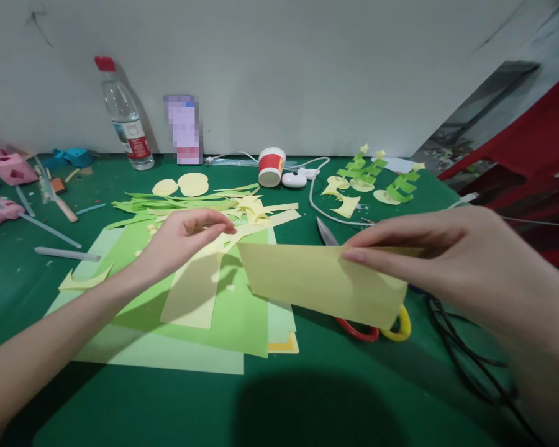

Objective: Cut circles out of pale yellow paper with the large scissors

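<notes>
My right hand [428, 248] pinches a pale yellow rectangular sheet of paper [317, 276] between thumb and fingers, holding it above the table. Loosely curled, my left hand [193, 239] hovers over the paper pile beside the sheet's left end. A small gap shows between its thumb and fingers, with nothing visible in them. Below it lie a pale yellow paper rectangle [193, 295] and bright green sheets [242, 335]. Scissors [356, 329] with red and yellow handles rest partly hidden under the held sheet.
Green and yellow strips [177, 203] lie behind the hands, near yellow paper circles [193, 184]. A bottle [129, 124], phone [184, 127], paper cup [271, 166] and earbud case [294, 180] stand farther back. Paper spirals [400, 186] stand right; pink glue guns [2, 214] left; black cable [466, 360] right.
</notes>
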`<state>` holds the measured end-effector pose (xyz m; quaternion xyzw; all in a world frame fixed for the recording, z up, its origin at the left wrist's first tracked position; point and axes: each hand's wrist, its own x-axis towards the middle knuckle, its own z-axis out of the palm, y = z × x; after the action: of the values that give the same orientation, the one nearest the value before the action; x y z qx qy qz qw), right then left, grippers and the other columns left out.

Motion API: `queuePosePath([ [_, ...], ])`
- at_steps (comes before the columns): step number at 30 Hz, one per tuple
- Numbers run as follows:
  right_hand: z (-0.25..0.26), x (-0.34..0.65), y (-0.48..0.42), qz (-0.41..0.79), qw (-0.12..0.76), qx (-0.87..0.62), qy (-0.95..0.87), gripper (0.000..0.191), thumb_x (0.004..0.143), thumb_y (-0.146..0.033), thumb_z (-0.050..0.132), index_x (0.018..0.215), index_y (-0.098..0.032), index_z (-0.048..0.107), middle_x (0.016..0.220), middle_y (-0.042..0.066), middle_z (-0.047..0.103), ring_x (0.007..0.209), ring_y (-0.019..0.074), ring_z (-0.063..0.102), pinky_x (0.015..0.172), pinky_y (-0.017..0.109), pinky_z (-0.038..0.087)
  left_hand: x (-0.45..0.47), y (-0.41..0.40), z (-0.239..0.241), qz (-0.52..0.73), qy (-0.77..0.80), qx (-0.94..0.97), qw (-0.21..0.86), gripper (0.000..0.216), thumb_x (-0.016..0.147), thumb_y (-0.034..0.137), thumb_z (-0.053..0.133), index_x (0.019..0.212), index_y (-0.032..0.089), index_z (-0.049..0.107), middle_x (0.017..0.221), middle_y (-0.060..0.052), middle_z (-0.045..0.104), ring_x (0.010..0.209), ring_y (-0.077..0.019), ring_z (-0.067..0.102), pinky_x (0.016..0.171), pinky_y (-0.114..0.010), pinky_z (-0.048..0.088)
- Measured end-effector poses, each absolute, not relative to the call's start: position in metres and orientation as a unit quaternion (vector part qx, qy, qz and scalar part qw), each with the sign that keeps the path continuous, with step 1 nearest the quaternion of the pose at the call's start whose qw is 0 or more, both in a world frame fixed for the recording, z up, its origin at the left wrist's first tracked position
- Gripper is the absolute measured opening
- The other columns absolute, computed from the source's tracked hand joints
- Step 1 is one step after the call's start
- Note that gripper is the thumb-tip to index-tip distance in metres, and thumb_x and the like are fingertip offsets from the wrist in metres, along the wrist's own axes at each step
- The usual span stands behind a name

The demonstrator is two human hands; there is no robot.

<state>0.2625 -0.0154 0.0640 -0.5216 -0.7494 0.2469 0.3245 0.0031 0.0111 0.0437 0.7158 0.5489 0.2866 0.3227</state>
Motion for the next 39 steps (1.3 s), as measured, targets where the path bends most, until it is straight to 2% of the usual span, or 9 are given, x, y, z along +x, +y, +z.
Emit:
queuePosePath([
  [2,0.060,0.254,-0.018,0.246,0.318,-0.509,-0.761,0.013,0.069,-0.032,0.065,0.059,-0.025,0.070,0.059,-0.002,0.070,0.052,0.0157,0.061,0.043,0.024,0.045,0.014,0.004,0.045,0.308,0.488,0.753,0.316,0.018,0.084,0.029,0.052,0.091,0.022,0.066,0.096,0.001,0.069,0.090,-0.0127,0.063,0.074,-0.021,0.051],
  [5,0.054,0.241,-0.022,0.237,0.314,-0.495,-0.775,0.013,0.073,-0.024,0.061,0.062,-0.025,0.069,0.058,-0.004,0.069,0.051,0.0130,0.060,0.044,0.021,0.043,0.029,-0.006,0.044,0.324,0.397,0.814,0.274,0.011,0.080,0.021,0.057,0.082,0.018,0.068,0.083,0.002,0.071,0.083,-0.0126,0.065,0.077,-0.021,0.051],
  [10,0.044,0.235,-0.027,0.189,0.239,-0.466,-0.830,0.015,0.077,-0.018,0.055,0.070,-0.021,0.069,0.060,-0.001,0.070,0.050,0.0137,0.060,0.044,0.023,0.041,0.043,-0.012,0.039,0.318,0.349,0.864,0.177,0.013,0.078,0.009,0.056,0.077,0.013,0.068,0.071,0.001,0.071,0.060,-0.0086,0.064,0.054,-0.015,0.047],
  [20,0.037,0.233,-0.037,0.063,0.259,-0.415,-0.870,0.032,0.081,-0.014,0.043,0.063,-0.017,0.069,0.053,0.002,0.067,0.046,0.0139,0.059,0.042,0.023,0.037,0.051,-0.020,0.044,0.292,0.343,0.890,0.076,0.017,0.077,0.012,0.054,0.068,0.016,0.068,0.063,0.001,0.070,0.054,-0.0102,0.062,0.049,-0.018,0.045],
  [27,0.050,0.246,-0.028,0.092,0.224,-0.435,-0.867,0.034,0.081,-0.016,0.042,0.064,-0.018,0.072,0.056,0.003,0.068,0.044,0.0148,0.057,0.040,0.025,0.035,0.028,0.001,0.049,0.282,0.440,0.836,0.165,0.011,0.074,0.016,0.057,0.072,0.017,0.068,0.070,0.003,0.071,0.059,-0.0096,0.063,0.056,-0.017,0.048],
  [31,0.059,0.255,-0.024,0.110,0.209,-0.458,-0.857,0.031,0.080,-0.019,0.047,0.061,-0.020,0.072,0.053,0.000,0.068,0.042,0.0133,0.053,0.040,0.025,0.035,0.014,0.020,0.052,0.261,0.531,0.794,0.140,0.013,0.075,0.024,0.058,0.071,0.015,0.067,0.074,-0.002,0.071,0.065,-0.0149,0.064,0.060,-0.023,0.049],
  [36,0.058,0.255,-0.016,0.203,0.211,-0.465,-0.835,0.021,0.079,-0.023,0.054,0.074,-0.023,0.074,0.071,-0.001,0.074,0.054,0.0151,0.063,0.044,0.023,0.044,0.017,0.018,0.053,0.276,0.418,0.808,0.309,0.032,0.089,0.037,0.038,0.104,0.017,0.059,0.104,-0.007,0.066,0.090,-0.0161,0.062,0.064,-0.021,0.051],
  [38,0.053,0.250,-0.013,0.201,0.222,-0.464,-0.834,0.019,0.079,-0.022,0.054,0.077,-0.022,0.074,0.074,0.000,0.075,0.059,0.0173,0.065,0.049,0.025,0.047,0.023,0.008,0.049,0.228,0.373,0.859,0.265,0.027,0.086,0.037,0.047,0.098,0.017,0.061,0.092,-0.005,0.068,0.076,-0.0134,0.063,0.055,-0.018,0.047],
  [39,0.050,0.247,-0.013,0.189,0.233,-0.463,-0.834,0.019,0.080,-0.021,0.054,0.080,-0.021,0.073,0.078,0.001,0.075,0.064,0.0189,0.067,0.055,0.028,0.050,0.027,0.004,0.046,0.215,0.359,0.884,0.207,0.023,0.085,0.034,0.050,0.088,0.016,0.064,0.076,-0.003,0.068,0.062,-0.0109,0.061,0.050,-0.018,0.042],
])
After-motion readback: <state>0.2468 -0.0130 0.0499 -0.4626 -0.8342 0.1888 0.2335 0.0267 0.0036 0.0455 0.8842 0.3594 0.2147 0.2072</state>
